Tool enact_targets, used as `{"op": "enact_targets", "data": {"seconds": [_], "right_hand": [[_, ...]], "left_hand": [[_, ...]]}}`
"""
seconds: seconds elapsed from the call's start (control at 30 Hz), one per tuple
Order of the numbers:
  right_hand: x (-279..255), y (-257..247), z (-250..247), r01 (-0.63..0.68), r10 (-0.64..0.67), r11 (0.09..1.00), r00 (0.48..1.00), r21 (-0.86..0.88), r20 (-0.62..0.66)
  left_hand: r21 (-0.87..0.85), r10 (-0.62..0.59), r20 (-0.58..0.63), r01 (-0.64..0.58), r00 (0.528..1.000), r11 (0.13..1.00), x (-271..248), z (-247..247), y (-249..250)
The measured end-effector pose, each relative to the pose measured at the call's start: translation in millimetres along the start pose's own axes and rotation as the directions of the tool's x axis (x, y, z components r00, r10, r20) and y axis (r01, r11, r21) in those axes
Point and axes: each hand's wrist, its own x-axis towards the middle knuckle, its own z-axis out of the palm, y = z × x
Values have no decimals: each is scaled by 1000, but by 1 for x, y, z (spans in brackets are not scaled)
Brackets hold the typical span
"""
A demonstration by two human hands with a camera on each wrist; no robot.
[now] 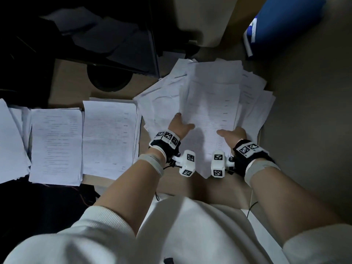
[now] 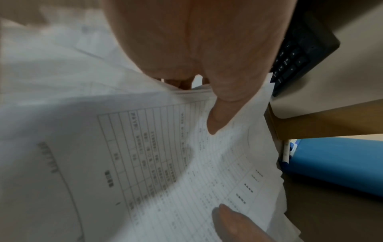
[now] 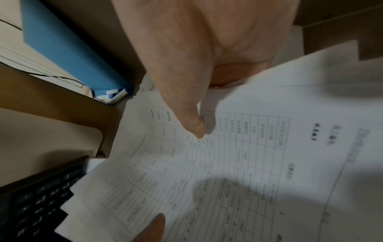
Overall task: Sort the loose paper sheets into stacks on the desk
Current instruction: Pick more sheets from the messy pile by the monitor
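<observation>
A thin bundle of printed sheets (image 1: 209,111) with tables on them is held up in front of me over a messy pile of loose sheets (image 1: 255,103) on the desk. My left hand (image 1: 181,123) pinches the bundle's left edge, thumb (image 2: 223,106) on top and fingers underneath. My right hand (image 1: 230,133) pinches the right edge in the same way, thumb (image 3: 186,114) pressed on the top sheet (image 3: 238,163). Three sorted stacks lie to the left: one nearest (image 1: 110,136), a middle one (image 1: 57,145) and a fanned one (image 1: 11,141) at the frame edge.
A black keyboard (image 2: 300,54) and a monitor stand (image 1: 109,79) sit behind the stacks. A blue box (image 1: 285,25) with marker pens (image 3: 116,96) beside it stands at the far right. The near desk edge (image 1: 106,181) runs below the stacks.
</observation>
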Motion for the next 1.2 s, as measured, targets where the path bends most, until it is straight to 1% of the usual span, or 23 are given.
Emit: {"op": "enact_targets", "data": {"seconds": [0.1,0.2,0.23,0.27,0.33,0.4,0.43,0.5,0.57,0.63,0.67,0.73,0.8,0.9,0.97,1.03,1.1,1.17,1.2], "right_hand": [[-3,8,2,28,-31,999,998,42,58],[-12,14,8,41,-50,997,988,65,143],[-17,15,9,50,-60,997,984,62,170],[-22,14,11,66,-78,995,983,73,168],[-25,16,15,89,-103,991,984,102,142],[-27,14,20,118,-132,988,980,103,147],[-33,11,22,130,-140,989,975,68,174],[-33,11,28,108,-104,994,962,-3,251],[-36,10,32,88,-74,996,951,-32,300],[-37,10,36,83,-64,995,959,-57,275],[-35,10,38,80,-60,994,969,-75,238],[-32,9,39,128,-112,987,980,-96,164],[-26,7,40,147,-130,985,976,-89,172],[-25,-3,36,123,-94,984,972,-126,216],[-21,-7,32,105,-74,985,975,-137,210],[-15,-10,28,119,-94,985,978,-128,187],[-8,-13,21,139,-127,984,985,-107,115],[0,-18,10,164,-163,983,986,-76,16],[2,-23,3,180,-183,981,983,-70,-35]], "left_hand": [[-71,5,55,-1,998,997,-9,4,-6],[-109,-23,93,33,995,993,-17,6,-16],[-109,-28,82,37,996,993,-19,6,-19],[-111,-23,50,29,998,993,-20,4,-23],[-88,-33,-76,26,997,996,-22,-7,-30],[-95,-66,-197,48,978,994,-20,-18,-41],[-136,-93,-219,64,971,989,-21,-23,-44],[-226,-140,-202,93,969,970,-23,-27,-47],[-216,-163,-171,124,972,968,-21,-25,-53],[-173,-196,-154,169,969,970,-17,-23,-62],[-144,-210,-156,188,965,972,-17,-22,-65],[-114,-235,-153,219,960,969,-17,-21,-69],[-63,-237,-169,229,957,971,-23,-23,-64],[19,-243,-197,252,950,968,-24,-27,-52],[69,-240,-260,266,935,962,-26,-32,-37],[74,-244,-295,277,924,958,-25,-34,-21],[92,-161,-273,192,948,977,-20,-27,-4],[79,-73,-228,94,971,992,-15,-17,15],[59,-56,-205,69,977,996,-14,-11,26]]}}
